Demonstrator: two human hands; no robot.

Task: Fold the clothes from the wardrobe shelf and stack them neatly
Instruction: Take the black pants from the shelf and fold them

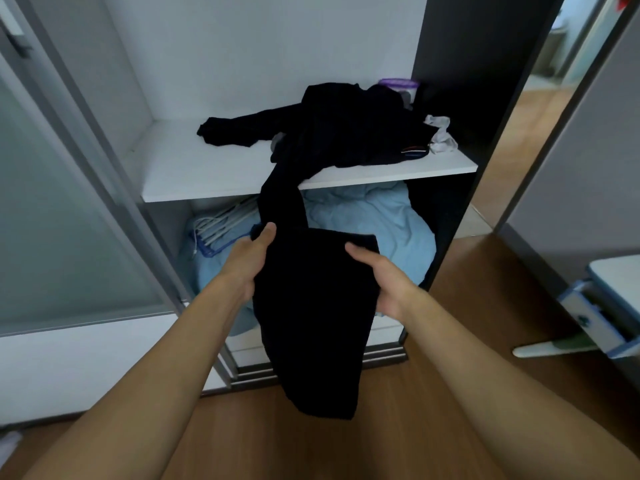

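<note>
Black garment (311,306) trails lengthwise from shelf (207,174) toward me; left hand (249,263) and right hand (386,284) clamp its sides.

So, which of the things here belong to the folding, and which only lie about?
For the job: black garment, gripped by left hand and right hand; dark clothes pile and white cloth on the shelf.
Lying about: blue bedding, hangers, purple-lidded container.

Garment (311,306): plain black. Shelf (194,168): white. Bedding (367,216) below: pale blue. Socks (441,133): white and grey. Floor (398,427): brown wood grain. Hangers (221,223): white.
</note>
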